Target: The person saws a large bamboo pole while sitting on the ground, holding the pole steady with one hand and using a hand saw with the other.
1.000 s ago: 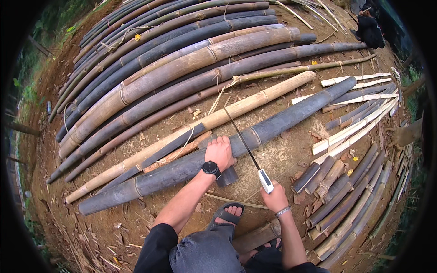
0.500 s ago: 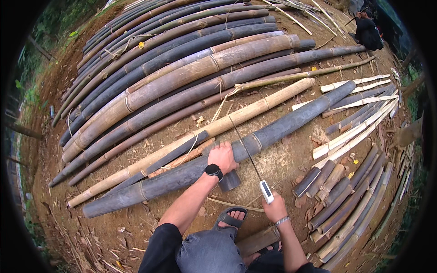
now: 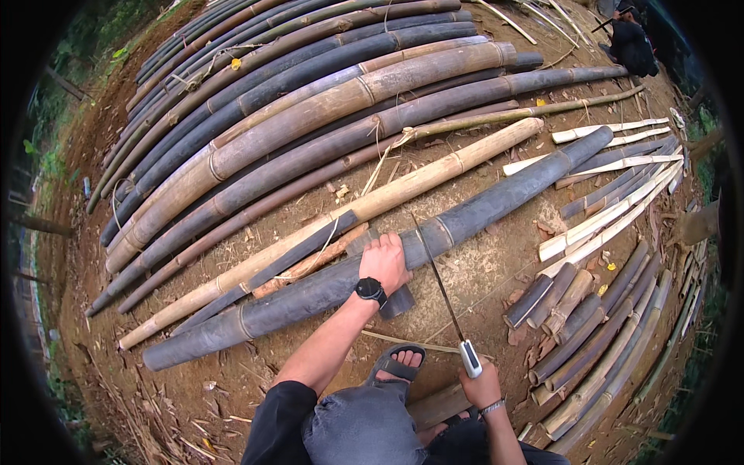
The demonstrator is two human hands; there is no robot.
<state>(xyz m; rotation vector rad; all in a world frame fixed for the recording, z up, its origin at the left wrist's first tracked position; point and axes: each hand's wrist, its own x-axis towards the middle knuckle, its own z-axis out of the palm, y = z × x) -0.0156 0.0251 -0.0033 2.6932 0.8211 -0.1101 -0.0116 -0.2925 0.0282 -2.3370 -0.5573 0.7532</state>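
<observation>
A long dark bamboo pole (image 3: 310, 288) slants from lower left to upper right in front of me. My left hand (image 3: 384, 261), with a black watch at the wrist, is wrapped over its top. Just right of that hand, a handsaw (image 3: 442, 285) lies across the pole, its thin blade crossing near a pale joint ring. Closed round the saw's white handle is my right hand (image 3: 482, 385), nearer to my body. Under the pole, by my left hand, a short dark bamboo piece (image 3: 398, 302) sits crosswise. Whether the blade has cut into the pole I cannot tell.
Beyond lies a pale bamboo pole (image 3: 422, 180), then a large stack of bamboo poles (image 3: 302, 116). Split strips (image 3: 604, 221) and cut bamboo lengths (image 3: 597, 341) cover the ground at right. My sandalled foot (image 3: 399, 363) is close by. Another person (image 3: 632, 43) crouches at the far right.
My right hand has drawn the saw back toward me and slightly right. My left hand keeps its hold on the pole. The whole view has shifted a little.
</observation>
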